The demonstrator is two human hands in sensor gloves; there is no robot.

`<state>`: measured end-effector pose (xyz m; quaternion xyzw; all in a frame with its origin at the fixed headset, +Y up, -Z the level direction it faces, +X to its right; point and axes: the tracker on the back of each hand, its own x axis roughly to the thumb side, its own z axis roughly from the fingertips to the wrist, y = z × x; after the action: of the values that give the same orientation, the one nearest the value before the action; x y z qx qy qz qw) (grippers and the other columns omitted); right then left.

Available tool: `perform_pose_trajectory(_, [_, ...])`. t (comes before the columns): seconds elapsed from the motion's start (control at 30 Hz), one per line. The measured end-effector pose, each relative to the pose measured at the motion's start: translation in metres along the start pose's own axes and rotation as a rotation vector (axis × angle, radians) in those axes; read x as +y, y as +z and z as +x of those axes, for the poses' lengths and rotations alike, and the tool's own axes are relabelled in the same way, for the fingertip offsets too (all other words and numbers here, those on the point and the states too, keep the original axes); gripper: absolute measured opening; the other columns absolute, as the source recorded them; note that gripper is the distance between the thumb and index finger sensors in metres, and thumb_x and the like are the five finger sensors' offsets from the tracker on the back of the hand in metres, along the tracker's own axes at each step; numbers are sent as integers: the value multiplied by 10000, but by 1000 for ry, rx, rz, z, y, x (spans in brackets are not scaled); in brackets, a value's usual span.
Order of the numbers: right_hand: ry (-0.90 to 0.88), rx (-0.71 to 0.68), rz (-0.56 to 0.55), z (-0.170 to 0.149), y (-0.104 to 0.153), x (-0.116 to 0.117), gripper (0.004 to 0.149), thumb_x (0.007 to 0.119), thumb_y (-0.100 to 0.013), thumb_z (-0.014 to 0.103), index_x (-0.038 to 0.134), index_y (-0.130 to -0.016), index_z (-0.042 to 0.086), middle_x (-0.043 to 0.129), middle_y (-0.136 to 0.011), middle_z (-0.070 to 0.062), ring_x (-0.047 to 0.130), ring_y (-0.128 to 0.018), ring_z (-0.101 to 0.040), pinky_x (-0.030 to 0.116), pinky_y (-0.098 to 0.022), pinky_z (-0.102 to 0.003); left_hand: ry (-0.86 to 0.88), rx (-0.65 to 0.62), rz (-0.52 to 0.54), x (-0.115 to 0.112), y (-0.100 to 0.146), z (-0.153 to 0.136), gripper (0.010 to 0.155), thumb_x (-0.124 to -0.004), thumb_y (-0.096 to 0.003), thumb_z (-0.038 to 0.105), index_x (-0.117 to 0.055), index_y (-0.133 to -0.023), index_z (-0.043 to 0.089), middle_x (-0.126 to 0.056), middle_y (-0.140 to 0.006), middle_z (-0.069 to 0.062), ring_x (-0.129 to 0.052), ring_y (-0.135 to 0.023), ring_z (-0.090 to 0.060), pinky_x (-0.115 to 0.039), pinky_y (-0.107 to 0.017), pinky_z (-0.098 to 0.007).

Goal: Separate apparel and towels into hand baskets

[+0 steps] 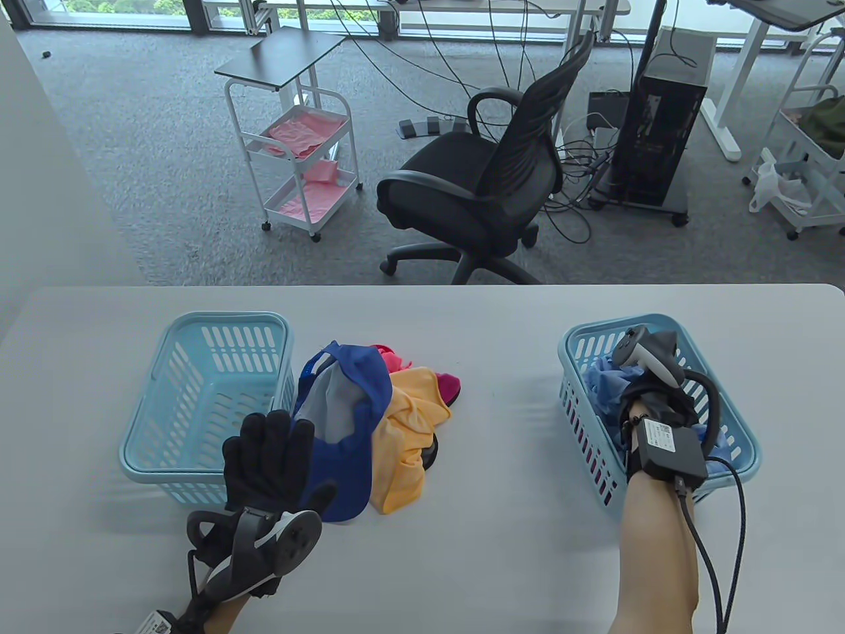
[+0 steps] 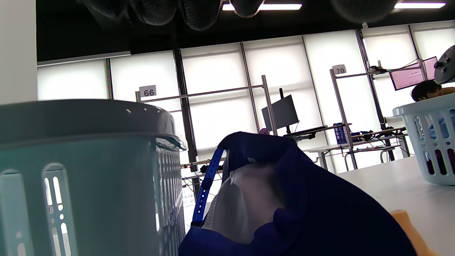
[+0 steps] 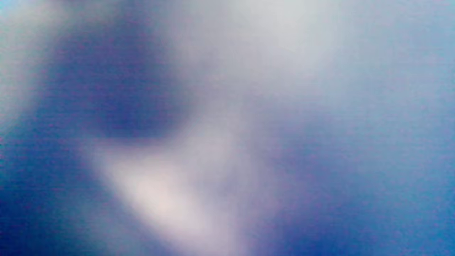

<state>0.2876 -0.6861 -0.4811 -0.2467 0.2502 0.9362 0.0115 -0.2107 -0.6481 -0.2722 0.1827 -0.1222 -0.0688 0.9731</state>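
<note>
A pile of apparel lies mid-table: a blue cap (image 1: 350, 422) with a grey lining, an orange cloth (image 1: 406, 429) and a pink item (image 1: 445, 386) behind it. My left hand (image 1: 274, 452) is spread open, fingers straight, just in front of the cap and the left light-blue basket (image 1: 204, 403), touching nothing that I can see. The cap (image 2: 284, 199) and that basket (image 2: 81, 170) fill the left wrist view. My right hand (image 1: 650, 389) is down inside the right light-blue basket (image 1: 726, 422), on blue cloth (image 1: 604, 386); its fingers are hidden. The right wrist view is a blue blur.
The white table's far edge (image 1: 422, 287) runs behind the baskets. Beyond it stand a black office chair (image 1: 482, 178), a white cart (image 1: 300, 139) and a computer tower (image 1: 657, 132). A black object (image 1: 430, 456) peeks from under the orange cloth.
</note>
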Motion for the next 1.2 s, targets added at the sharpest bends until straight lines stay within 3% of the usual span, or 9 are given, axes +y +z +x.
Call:
perform_pose_trajectory(0.13, [-45,-32,-55,-6,19,-21,715,896,-480,326,573,-1074,94,629,-1034,-340,757,-853,-601,702,-605,-701,2,7,8,1,0,-2,846,-558,-534,645,-332,-1178,146,-363,-1225,-259,-444,-1113,-576,-468,-769,-699])
perform_pose_trajectory(0.4, [-57,-102,-203,-11,75,-67,742,896,-466,379,592,-1069,72,617,-1044,-335,727,-879,-601,675,-621,-713,8,29,16,2,-1,-7,846,-557,-535,646,-331,-1179,146,-361,-1225,-262,-445,-1112,-577,-468,-770,-698])
perform_pose_trajectory(0.67, [-122,-269,-417,8,150,-81,699,853,-488,398,622,-1053,56,657,-1022,-330,753,-861,-592,694,-610,-702,12,75,7,2,-3,-20,847,-558,-536,644,-326,-1179,144,-359,-1225,-261,-443,-1114,-575,-468,-771,-694])
perform_pose_trajectory(0.8, [-151,-354,-510,30,187,-70,683,819,-505,408,627,-1049,42,679,-1008,-327,775,-846,-584,708,-604,-693,20,74,4,2,-4,-20,849,-558,-536,644,-324,-1180,143,-355,-1226,-262,-440,-1114,-574,-466,-772,-693])
perform_pose_trajectory(0.93, [-250,-416,-542,50,208,-48,671,803,-516,404,637,-1041,20,697,-992,-330,792,-827,-583,721,-593,-685,24,66,2,1,-4,-20,848,-557,-536,644,-323,-1179,142,-354,-1224,-261,-438,-1115,-570,-459,-777,-680])
perform_pose_trajectory(1.2, [-456,-598,-518,121,231,34,661,803,-511,412,667,-1012,3,764,-937,-310,867,-766,-541,777,-556,-644,21,58,2,0,-4,-18,849,-558,-538,641,-314,-1179,140,-348,-1225,-255,-429,-1116,-565,-447,-775,-677])
